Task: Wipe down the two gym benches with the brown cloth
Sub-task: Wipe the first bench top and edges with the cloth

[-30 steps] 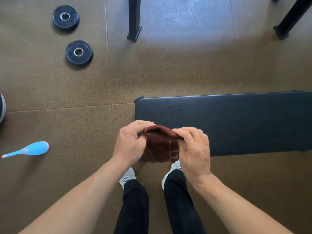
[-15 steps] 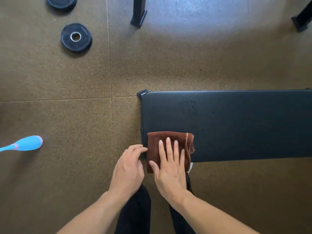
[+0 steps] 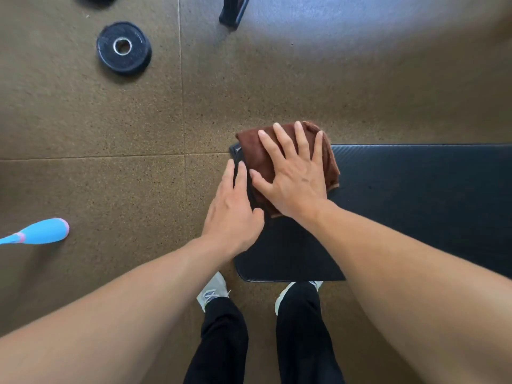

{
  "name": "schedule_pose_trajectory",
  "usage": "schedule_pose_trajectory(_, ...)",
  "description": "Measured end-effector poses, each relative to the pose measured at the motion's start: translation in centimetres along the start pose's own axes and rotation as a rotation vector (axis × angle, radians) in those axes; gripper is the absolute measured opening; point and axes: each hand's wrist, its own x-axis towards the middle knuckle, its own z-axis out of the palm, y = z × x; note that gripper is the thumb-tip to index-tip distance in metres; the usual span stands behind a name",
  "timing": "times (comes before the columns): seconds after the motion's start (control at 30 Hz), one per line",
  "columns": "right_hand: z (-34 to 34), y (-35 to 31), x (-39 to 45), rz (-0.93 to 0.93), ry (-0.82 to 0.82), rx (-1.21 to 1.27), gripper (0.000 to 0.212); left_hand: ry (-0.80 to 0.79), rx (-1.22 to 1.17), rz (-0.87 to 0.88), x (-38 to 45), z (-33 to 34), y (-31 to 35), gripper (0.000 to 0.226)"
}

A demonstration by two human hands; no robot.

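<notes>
A black padded gym bench (image 3: pixel 415 206) runs from the centre to the right edge. The folded brown cloth (image 3: pixel 255 153) lies on the bench's far left corner, overhanging the far edge. My right hand (image 3: pixel 293 173) presses flat on the cloth with fingers spread and straight. My left hand (image 3: pixel 232 209) rests with straight fingers on the bench's left end, beside the cloth. Only one bench is in view.
A black weight plate (image 3: pixel 123 47) lies on the brown floor at upper left, another barely shows at the top edge. A black frame foot (image 3: pixel 232 11) stands at top centre. A blue and pink club-shaped object (image 3: pixel 41 231) lies at left. My shoes (image 3: pixel 213 292) stand by the bench's near edge.
The cloth went from being held in both hands to lying on the bench. My right hand has pushed it from the near edge to the far left corner; my left hand followed onto the bench end.
</notes>
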Motion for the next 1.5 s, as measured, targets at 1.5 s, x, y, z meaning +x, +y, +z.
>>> schedule_pose_trajectory(1.5, -3.3, 7.8, 3.6, -0.035, 0.000, 0.191, 0.042, -0.345, 0.541, -0.425, 2.1, 2.3, 4.3, 0.186)
